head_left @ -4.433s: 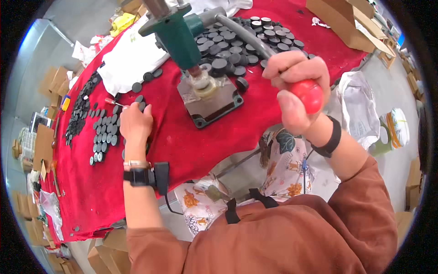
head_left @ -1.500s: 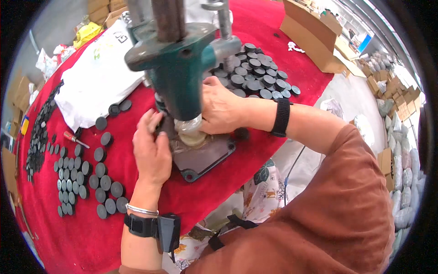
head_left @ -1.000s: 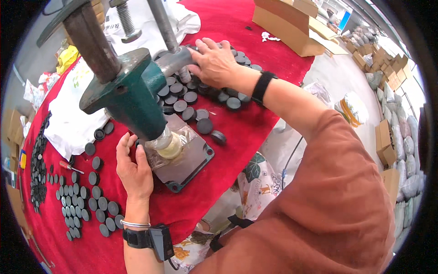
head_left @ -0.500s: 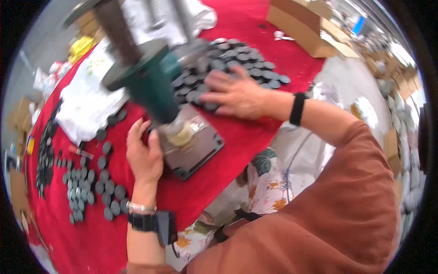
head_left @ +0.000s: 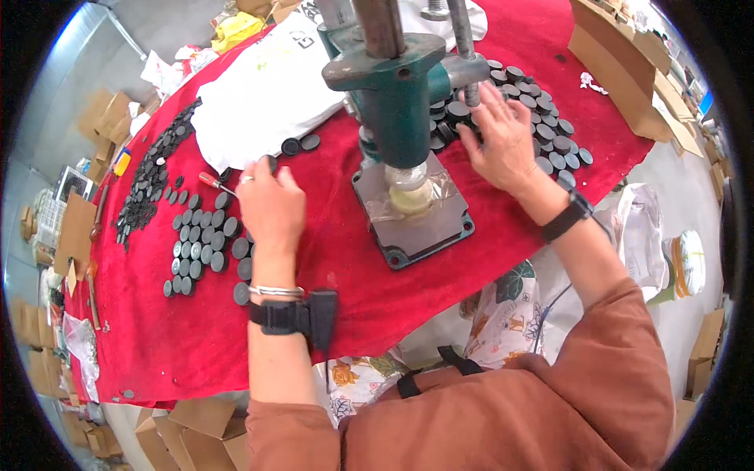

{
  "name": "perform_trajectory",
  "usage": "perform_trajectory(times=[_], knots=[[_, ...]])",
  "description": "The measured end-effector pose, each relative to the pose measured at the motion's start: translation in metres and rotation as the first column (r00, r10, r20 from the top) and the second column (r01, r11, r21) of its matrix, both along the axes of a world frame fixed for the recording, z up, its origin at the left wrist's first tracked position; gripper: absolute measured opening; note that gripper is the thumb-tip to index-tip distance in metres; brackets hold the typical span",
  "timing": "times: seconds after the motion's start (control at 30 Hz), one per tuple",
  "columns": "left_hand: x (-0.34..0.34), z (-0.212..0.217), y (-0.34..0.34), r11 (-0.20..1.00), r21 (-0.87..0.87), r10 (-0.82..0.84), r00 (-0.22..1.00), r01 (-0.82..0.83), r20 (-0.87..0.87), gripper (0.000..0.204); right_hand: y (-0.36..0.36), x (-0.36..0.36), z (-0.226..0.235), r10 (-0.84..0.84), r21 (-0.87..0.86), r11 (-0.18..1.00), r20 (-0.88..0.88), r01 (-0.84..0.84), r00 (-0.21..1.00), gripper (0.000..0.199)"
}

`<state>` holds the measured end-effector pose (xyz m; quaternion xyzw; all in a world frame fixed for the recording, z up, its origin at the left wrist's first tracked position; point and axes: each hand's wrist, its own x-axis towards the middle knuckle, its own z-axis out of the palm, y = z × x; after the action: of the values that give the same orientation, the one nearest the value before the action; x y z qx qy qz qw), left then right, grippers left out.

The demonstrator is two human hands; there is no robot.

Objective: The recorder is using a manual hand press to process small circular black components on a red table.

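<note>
A green cast-metal hand press [head_left: 393,118] stands before me, with a clear and yellowish pad under its ram over a flat grey base plate [head_left: 424,228]. Left of it, my left hand [head_left: 271,208] has its thumb and fingers closed about a small black disc [head_left: 272,163] at the tablecloth; the fingertips are partly hidden. My right hand [head_left: 503,145] is open, fingers spread, palm down at the near edge of a heap of black discs [head_left: 550,129] to the right of the press. Nothing shows in its grasp.
A red cloth [head_left: 345,314] covers the table. On the left lie grouped black discs [head_left: 200,239], a strewn pile of small dark pieces [head_left: 153,173] and a red-handled screwdriver [head_left: 210,180]. A white bag [head_left: 259,98] lies behind them. An open cardboard box [head_left: 613,63] stands at the far right.
My left hand has left the press base's side and reached leftward to a black disc. My right hand stays by the heap with fingers raised and spread. The whole view has turned.
</note>
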<state>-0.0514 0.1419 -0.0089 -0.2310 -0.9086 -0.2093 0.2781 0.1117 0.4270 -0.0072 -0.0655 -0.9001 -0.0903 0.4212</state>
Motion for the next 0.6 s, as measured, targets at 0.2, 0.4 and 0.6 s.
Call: perform_trajectory(times=[0.2, 0.4, 0.6], knots=[[-0.061, -0.004, -0.017, 0.969, -0.231, -0.051, 0.989, 0.083, 0.142, 0.036, -0.004, -0.012, -0.017, 0.107, -0.059, 0.993, 0.060, -0.103, 0.992, 0.024], [-0.065, -0.008, -0.019, 0.933, -0.269, -0.173, 0.953, 0.240, 0.249, 0.031, -0.004, -0.011, -0.016, 0.128, -0.119, 0.985, 0.056, -0.121, 0.990, 0.015], [-0.008, -0.004, -0.020, 0.872, -0.283, -0.335, 0.909, 0.399, 0.248, 0.031, -0.001, -0.015, -0.024, 0.115, -0.112, 0.988, 0.034, -0.111, 0.993, 0.015]])
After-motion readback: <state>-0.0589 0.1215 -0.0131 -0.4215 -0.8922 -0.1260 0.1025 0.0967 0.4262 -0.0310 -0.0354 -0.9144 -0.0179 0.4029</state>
